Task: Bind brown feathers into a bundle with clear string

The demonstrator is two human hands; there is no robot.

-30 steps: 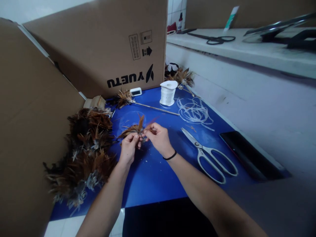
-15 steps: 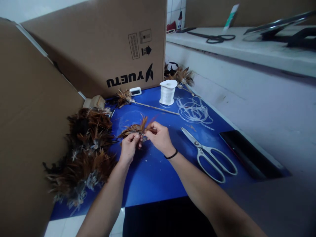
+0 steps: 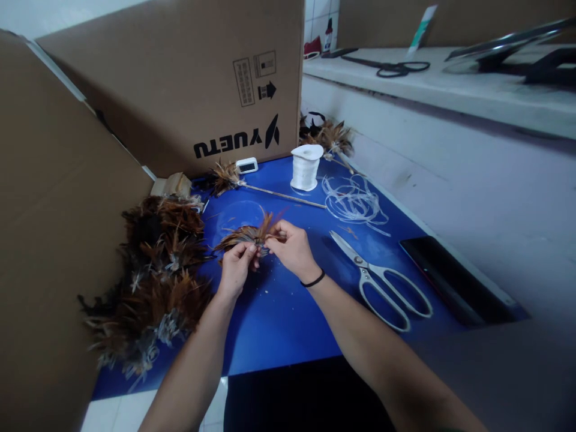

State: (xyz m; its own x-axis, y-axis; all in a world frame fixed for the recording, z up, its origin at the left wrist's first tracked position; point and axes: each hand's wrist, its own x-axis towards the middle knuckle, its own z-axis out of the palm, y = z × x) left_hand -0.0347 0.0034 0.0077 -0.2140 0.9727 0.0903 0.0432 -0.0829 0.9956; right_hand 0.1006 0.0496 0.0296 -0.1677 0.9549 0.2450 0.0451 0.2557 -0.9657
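Observation:
A bunch of brown feathers (image 3: 243, 235) is held above the blue table, between my two hands. My left hand (image 3: 237, 264) pinches the bunch near its quill ends, with the feather tips pointing left and up. Against its right side, the fingers of my right hand (image 3: 290, 246) are closed on feathers at the base; a reddish feather sticks up beside them. The exact grip of the right fingertips is partly hidden. To the right lie silver scissors (image 3: 366, 267), blades slightly apart. Behind my hands rests a thin stick with feathers tied at one end (image 3: 283, 197).
Piles of feather bunches (image 3: 166, 288) line the left side beside a cardboard box (image 3: 171, 78). A white ribbon spool (image 3: 306, 169), tangled clear strips (image 3: 353, 201) and a black phone (image 3: 454, 279) lie around the table (image 3: 288, 336). Black scissors (image 3: 396, 69) rest on the ledge.
The upright feathers by my right fingers have tilted slightly to the right. Both hands stay in nearly the same place.

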